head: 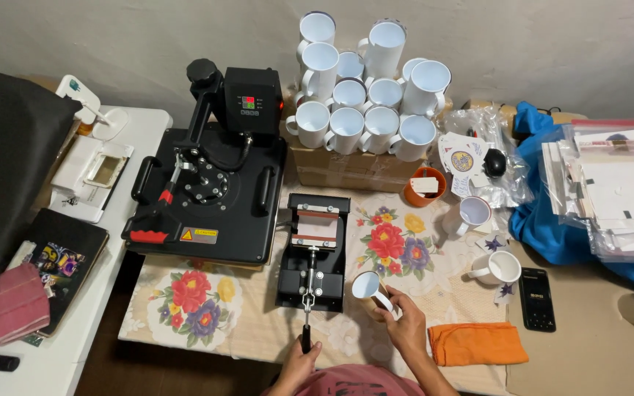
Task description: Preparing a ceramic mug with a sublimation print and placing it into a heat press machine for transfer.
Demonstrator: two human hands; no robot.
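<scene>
White mug lies tilted at 3 o'clock of the mug press, right hand clamped around its handle side. Left hand closed on the press lever handle, at 6 o'clock of the press.

The small black mug press sits on the counter, right of the large flat heat press; stacked white ceramic mugs stand behind.

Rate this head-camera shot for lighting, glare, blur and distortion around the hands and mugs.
Head view: even, soft lighting with faint shadows; the stacked white mugs look bright but keep their outlines; the left hand on the mug press handle and the right hand holding a white mug are fairly sharp; wide-angle bending shows at the frame edges.
</scene>
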